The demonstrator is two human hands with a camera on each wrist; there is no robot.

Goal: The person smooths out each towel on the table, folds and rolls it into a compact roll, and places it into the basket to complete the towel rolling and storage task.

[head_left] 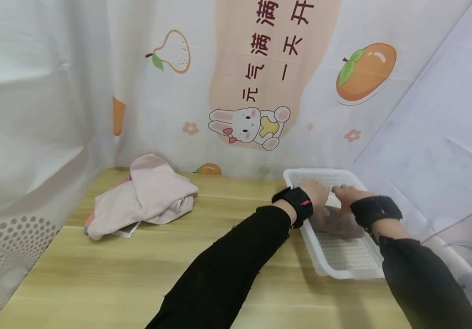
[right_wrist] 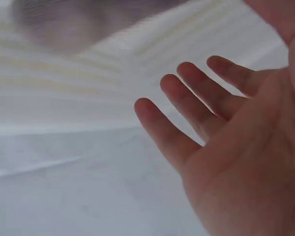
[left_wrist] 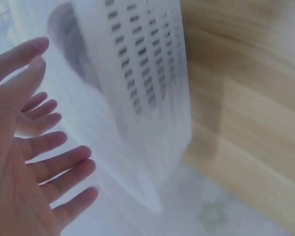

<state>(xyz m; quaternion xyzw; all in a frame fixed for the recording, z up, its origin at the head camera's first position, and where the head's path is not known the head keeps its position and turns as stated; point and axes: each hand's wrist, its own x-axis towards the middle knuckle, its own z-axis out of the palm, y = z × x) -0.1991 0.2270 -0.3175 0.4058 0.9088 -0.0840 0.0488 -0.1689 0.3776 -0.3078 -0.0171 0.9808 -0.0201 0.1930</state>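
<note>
A white perforated plastic basket (head_left: 320,262) stands at the right of the table, with a greyish-pink folded cloth (head_left: 339,225) lying in it. Over the far part of the basket are both hands, side by side. The left hand (head_left: 316,194) has its fingers spread and apart from the cloth in the left wrist view, near the basket wall (left_wrist: 147,64). Fingers extended, the right hand (right_wrist: 236,128) is beside the cloth's rounded edge (right_wrist: 64,29) in the right wrist view. Neither hand grips anything.
A pale pink folded garment (head_left: 153,189) lies at the back left of the wooden table (head_left: 203,246), a white card or tag (head_left: 128,230) sticking out beneath it. A white printed curtain (head_left: 170,100) hangs behind the table, with white sheeting on both sides.
</note>
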